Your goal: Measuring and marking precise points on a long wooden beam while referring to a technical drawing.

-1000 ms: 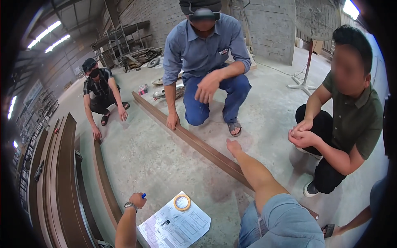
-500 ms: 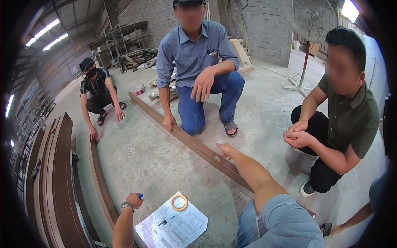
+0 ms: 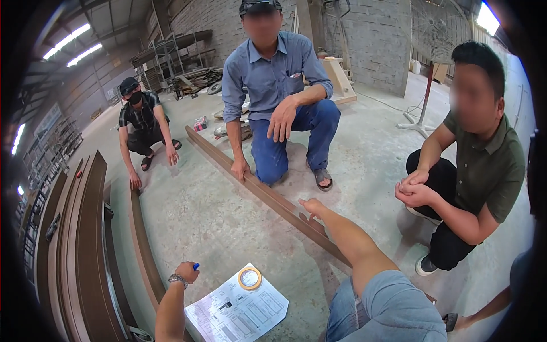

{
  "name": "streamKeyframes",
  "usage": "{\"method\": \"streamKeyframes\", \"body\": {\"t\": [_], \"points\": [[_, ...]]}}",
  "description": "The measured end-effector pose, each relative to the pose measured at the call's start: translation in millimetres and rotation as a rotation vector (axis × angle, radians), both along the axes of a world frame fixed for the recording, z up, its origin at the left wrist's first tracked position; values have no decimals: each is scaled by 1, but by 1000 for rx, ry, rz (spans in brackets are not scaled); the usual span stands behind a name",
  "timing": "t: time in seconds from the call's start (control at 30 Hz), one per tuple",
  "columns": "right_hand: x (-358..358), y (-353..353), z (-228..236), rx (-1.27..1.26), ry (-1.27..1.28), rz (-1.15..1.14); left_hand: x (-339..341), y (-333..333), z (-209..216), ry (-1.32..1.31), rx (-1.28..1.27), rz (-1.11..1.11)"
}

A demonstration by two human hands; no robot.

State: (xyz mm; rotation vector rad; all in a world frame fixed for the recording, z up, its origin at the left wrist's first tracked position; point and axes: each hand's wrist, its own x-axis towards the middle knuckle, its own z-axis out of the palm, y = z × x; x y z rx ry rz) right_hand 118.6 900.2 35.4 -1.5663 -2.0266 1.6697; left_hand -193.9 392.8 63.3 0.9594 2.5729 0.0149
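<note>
My left hand [image 3: 187, 273], with a watch on its wrist, is closed around a blue pen [image 3: 196, 266]. It hovers just above and to the left of a printed drawing sheet [image 3: 256, 310] on the floor. A roll of yellow tape [image 3: 249, 279] lies on the sheet's far part, beside a small dark object [image 3: 226, 305]. My right hand [image 3: 312, 208] reaches forward with its index finger stretched out, holding nothing. It is over or beside a long brown profile bar [image 3: 273, 206]; whether it touches the bar I cannot tell. A kneeling person's hand [image 3: 240, 169] rests on the same bar farther along.
Another brown bar [image 3: 143, 251] lies left of my left arm, a crouching person's hand [image 3: 135, 180] at its far end. Several long brown profiles [image 3: 85, 245] stand stacked at the far left. A person in a green shirt [image 3: 476, 165] squats at right, near a standing fan [image 3: 436, 34].
The view has tilted slightly, so the surroundings sit a little lower and farther right. My hands keep nearly the same pose, the pen still in the left and the right still pointing.
</note>
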Motion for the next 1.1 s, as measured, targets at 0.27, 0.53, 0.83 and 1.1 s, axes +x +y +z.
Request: {"method": "streamKeyframes", "body": {"t": [0.27,0.53,0.83,1.1], "points": [[-2,8,-9,157,-54,59,-4,-1,4,19,9,-58],[-3,-3,0,263,-69,18,-8,0,-3,81,48,-184],[-9,2,2,337,-105,59,-2,5,8,48,14,-67],[-7,0,4,406,-151,75,-5,2,4,10,-15,-3]]}}
